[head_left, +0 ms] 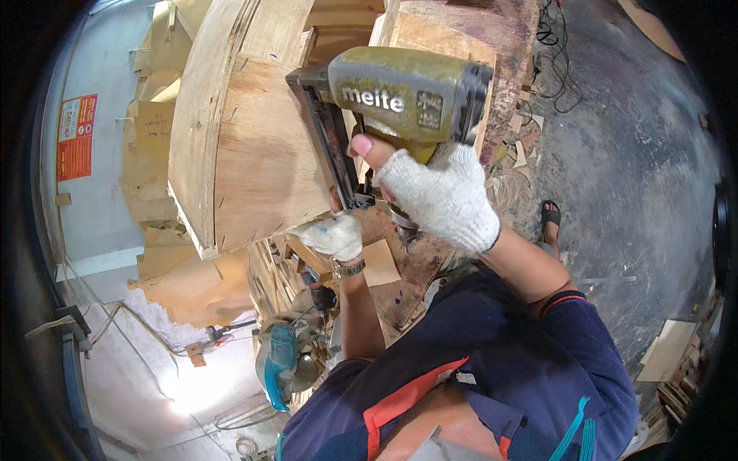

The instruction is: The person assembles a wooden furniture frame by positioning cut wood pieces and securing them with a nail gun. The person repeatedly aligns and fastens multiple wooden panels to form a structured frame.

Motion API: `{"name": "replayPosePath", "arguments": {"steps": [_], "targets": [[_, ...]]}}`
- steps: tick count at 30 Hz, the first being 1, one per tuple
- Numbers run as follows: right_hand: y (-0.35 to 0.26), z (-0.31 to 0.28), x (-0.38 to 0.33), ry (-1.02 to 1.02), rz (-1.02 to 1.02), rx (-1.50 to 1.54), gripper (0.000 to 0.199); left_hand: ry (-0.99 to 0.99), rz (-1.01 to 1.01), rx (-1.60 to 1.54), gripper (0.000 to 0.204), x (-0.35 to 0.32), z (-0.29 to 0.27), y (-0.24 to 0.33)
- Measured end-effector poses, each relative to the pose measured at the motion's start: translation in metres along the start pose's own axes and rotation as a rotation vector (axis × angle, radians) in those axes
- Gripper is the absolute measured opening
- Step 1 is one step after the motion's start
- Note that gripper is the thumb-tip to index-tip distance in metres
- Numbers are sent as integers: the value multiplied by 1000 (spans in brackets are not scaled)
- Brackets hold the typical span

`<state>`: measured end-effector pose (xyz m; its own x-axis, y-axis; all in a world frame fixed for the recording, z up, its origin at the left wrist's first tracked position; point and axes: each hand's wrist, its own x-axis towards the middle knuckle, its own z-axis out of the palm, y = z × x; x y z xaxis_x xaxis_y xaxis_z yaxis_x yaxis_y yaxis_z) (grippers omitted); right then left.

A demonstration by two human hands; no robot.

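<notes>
In my right hand, wearing a white knit glove with bare fingertips, is an olive-green and grey nail gun. My fingers are wrapped round its handle, and the thumb rests along the near side. The gun's black magazine slants down toward my left hand. That hand, also gloved and with a watch at its wrist, grips the lower edge of a plywood structure, close to the magazine's lower end. One bare finger points up beside the magazine; the other fingers are partly hidden. Several small dark marks dot the plywood's curved face.
A teal power saw lies lower left near wood strips. Brown paper templates hang on the left wall. Cables and wood scraps litter the floor at right. Another person's sandaled foot shows there.
</notes>
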<state>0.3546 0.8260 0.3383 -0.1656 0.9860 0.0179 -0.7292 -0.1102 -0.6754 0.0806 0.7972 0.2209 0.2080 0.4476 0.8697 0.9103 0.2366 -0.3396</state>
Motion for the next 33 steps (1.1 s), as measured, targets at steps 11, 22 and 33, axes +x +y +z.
{"name": "replayPosePath", "arguments": {"steps": [11, 22, 33], "targets": [[30, -20, 1, -7, 54, -72, 29, 11, -502, -868, 77, 26, -18, 26], [68, -48, 3, 35, 67, -203, 31, 50, -557, -892, 91, 37, -20, 30], [92, -64, 2, 34, 290, -5, 31, 33, -258, -521, 98, 5, -2, -17]]}}
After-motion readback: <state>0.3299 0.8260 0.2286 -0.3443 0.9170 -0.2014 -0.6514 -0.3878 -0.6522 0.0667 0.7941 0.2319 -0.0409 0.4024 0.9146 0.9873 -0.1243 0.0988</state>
